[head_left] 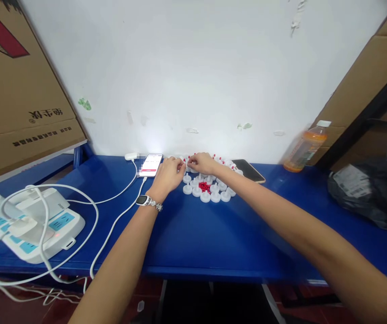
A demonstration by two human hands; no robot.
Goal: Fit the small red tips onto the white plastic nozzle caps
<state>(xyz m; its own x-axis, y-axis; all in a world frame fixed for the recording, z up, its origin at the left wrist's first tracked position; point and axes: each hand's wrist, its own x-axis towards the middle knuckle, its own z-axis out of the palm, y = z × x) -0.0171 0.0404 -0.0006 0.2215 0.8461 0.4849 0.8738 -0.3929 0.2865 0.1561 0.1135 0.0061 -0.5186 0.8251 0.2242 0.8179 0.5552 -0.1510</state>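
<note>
White round plastic caps with short upright stems (pixel 206 196) stand clustered near the wall, and a small heap of red tips (pixel 204 186) lies among them. Several caps towards the back carry a red tip on the stem. My left hand (pixel 170 173), with a watch on its wrist, is at the cluster's left edge with its fingers pinched together. Close beside it, my right hand (pixel 202 163) reaches over the back caps, thumb and fingers also pinched. Whatever lies between the fingers of either hand is too small to make out.
A lit phone (pixel 150 165) on a white cable lies left of my left hand. A dark tablet-like slab (pixel 248 170) rests behind the caps. At left is a power strip (pixel 58 225) with looped cables; at right stand an orange drink bottle (pixel 306 147) and a black plastic bag (pixel 369 193).
</note>
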